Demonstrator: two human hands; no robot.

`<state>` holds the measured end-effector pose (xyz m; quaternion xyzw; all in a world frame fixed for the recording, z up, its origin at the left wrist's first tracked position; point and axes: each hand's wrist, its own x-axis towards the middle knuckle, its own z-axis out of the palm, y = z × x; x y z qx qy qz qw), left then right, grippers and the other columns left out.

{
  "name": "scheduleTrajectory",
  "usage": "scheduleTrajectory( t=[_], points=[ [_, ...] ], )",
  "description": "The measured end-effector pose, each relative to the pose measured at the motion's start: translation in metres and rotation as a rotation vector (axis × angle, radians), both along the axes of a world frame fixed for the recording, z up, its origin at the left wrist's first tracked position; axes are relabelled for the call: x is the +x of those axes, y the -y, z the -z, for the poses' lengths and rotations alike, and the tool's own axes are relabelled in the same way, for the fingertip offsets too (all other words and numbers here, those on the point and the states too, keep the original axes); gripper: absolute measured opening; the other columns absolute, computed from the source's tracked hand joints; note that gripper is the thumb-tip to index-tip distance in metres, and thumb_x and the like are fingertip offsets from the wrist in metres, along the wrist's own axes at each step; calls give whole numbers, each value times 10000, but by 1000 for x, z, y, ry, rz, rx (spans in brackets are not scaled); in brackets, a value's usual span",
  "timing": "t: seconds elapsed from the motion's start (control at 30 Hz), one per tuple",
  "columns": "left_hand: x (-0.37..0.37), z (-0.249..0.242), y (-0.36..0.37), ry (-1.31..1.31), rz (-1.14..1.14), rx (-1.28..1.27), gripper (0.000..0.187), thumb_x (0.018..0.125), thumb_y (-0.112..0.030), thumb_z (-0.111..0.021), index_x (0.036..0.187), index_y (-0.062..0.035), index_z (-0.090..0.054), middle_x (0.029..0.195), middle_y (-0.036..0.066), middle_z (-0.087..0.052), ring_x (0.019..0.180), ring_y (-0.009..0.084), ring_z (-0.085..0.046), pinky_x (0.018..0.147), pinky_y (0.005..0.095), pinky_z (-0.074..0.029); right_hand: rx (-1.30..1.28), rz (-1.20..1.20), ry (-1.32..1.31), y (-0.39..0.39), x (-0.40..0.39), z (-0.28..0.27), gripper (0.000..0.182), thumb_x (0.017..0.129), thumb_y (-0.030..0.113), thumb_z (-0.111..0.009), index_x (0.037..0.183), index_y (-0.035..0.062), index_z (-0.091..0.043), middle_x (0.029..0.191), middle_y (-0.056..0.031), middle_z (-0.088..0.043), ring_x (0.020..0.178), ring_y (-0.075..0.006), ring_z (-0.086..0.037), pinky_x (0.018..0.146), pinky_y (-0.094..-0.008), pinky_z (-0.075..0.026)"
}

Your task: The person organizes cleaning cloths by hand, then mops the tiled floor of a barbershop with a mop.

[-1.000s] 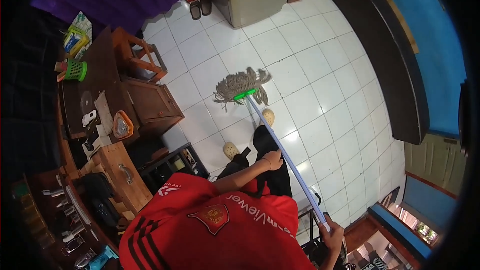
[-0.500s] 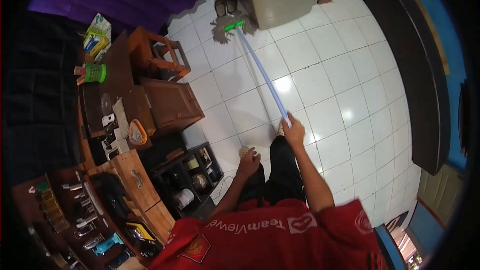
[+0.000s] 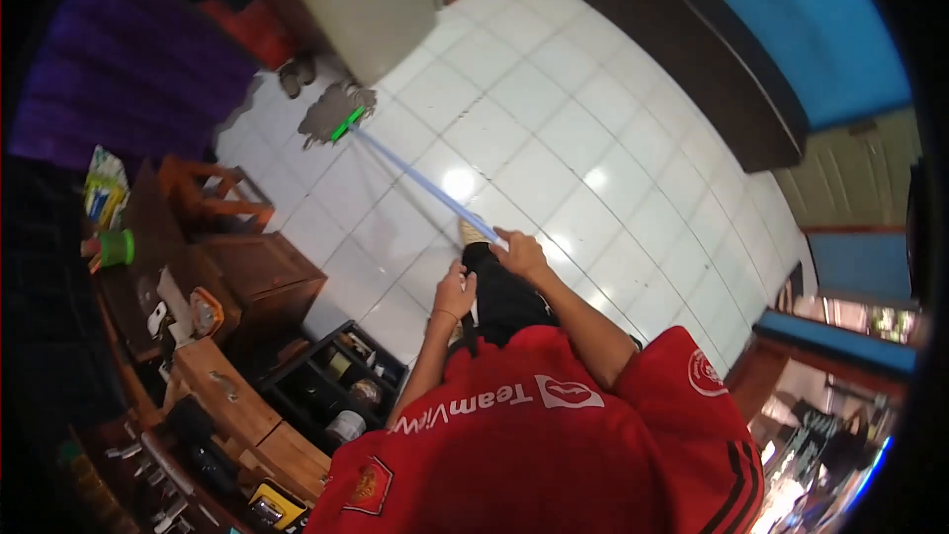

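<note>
My right hand (image 3: 521,255) is closed around the upper end of a mop's pale blue handle (image 3: 420,181). The handle slants away to the upper left, down to a green clamp (image 3: 348,124) and a spread grey mop head (image 3: 331,113) lying on the white tiles. In front of my body, my left hand (image 3: 455,294) hangs just left of the right one, apart from the handle. Its fingers are loosely bent and slightly apart, with nothing seen in them. One of my feet (image 3: 474,228) shows just beyond the right hand.
A fridge-like cabinet (image 3: 366,15) and dark shoes (image 3: 296,75) stand near the mop head. Along the left are a wooden stool (image 3: 217,192), a brown cabinet (image 3: 267,272) and a black shelf (image 3: 341,376). A long dark bench (image 3: 672,35) borders the floor at right.
The camera view has turned, so the room appears shifted leftward. The mop head has moved off the shoes and fridge corner, nearer to me. My left hand has come closer to the right.
</note>
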<state>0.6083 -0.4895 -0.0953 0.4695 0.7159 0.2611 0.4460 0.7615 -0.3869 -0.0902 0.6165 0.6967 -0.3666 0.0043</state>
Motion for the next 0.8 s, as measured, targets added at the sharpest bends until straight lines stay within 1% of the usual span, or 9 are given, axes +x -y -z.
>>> scheduleTrajectory(
  t=[0.1, 0.17, 0.27, 0.3, 0.37, 0.4, 0.5, 0.6, 0.8],
  points=[
    [32, 22, 12, -40, 93, 31, 585, 820, -221, -555, 1307, -5, -312, 1078, 234, -581, 883, 332, -617, 785, 384, -486, -8, 22, -16, 86, 83, -69, 457, 787, 379, -586, 1181, 149, -562, 984, -216, -610, 900, -385, -588, 814, -436, -463],
    [60, 27, 16, -160, 311, 50, 637, 811, -200, -545, 1339, -13, -242, 1066, 259, -571, 901, 396, -590, 803, 418, -474, -6, 18, -24, 145, 141, -101, 457, 788, 357, -593, 1176, 118, -555, 972, -221, -612, 889, -384, -591, 817, -432, -466],
    [98, 40, 29, -178, 649, 16, 324, 791, -204, -539, 1032, 12, -530, 878, 272, -588, 843, 420, -568, 769, 468, -458, -229, 1, -19, 199, 184, -228, 492, 800, 319, -577, 1215, 64, -504, 831, -248, -602, 746, -392, -597, 705, -432, -475],
    [111, 31, 35, -214, 659, -3, 244, 790, -216, -535, 848, 18, -571, 812, 247, -593, 811, 410, -571, 743, 481, -455, -168, 1, -3, 217, 197, -250, 469, 783, 289, -591, 1185, 54, -529, 748, -242, -595, 675, -395, -589, 654, -421, -474],
    [127, 27, 43, -157, 711, 7, 239, 790, -214, -533, 848, 14, -574, 807, 244, -593, 801, 411, -571, 736, 485, -455, -39, 142, -90, 236, 201, -283, 400, 752, 228, -622, 1104, 42, -590, 728, -238, -595, 638, -364, -603, 616, -382, -480],
    [130, 28, 45, -103, 759, 28, 235, 791, -212, -530, 849, 10, -578, 803, 241, -593, 791, 412, -571, 729, 489, -454, -58, 111, -100, 238, 196, -288, 400, 752, 228, -622, 1104, 42, -590, 728, -238, -595, 638, -364, -603, 616, -382, -480],
    [128, 29, 45, -55, 588, 67, 240, 801, -194, -513, 923, 1, -582, 803, 240, -595, 787, 417, -567, 727, 493, -452, -4, 318, 25, 222, 185, -278, 331, 725, 151, -654, 1033, 31, -634, 708, -193, -614, 470, -159, -521, 495, -283, -420],
    [112, 20, 30, -26, 361, -57, 419, 819, -207, -495, 1173, 17, -488, 929, 264, -589, 867, 411, -564, 787, 472, -449, -108, 294, 73, 159, 165, -273, 317, 753, 156, -641, 1039, 20, -629, 797, -215, -630, 523, -205, -576, 543, -295, -451],
    [93, 46, 14, -58, 73, -153, 483, 819, -286, -528, 1190, 20, -482, 1031, 241, -593, 901, 380, -589, 815, 414, -465, 119, -5, -190, 16, 104, -139, 325, 787, 185, -603, 1082, 49, -604, 684, -249, -581, 654, -393, -594, 588, -422, -477]
  ],
)
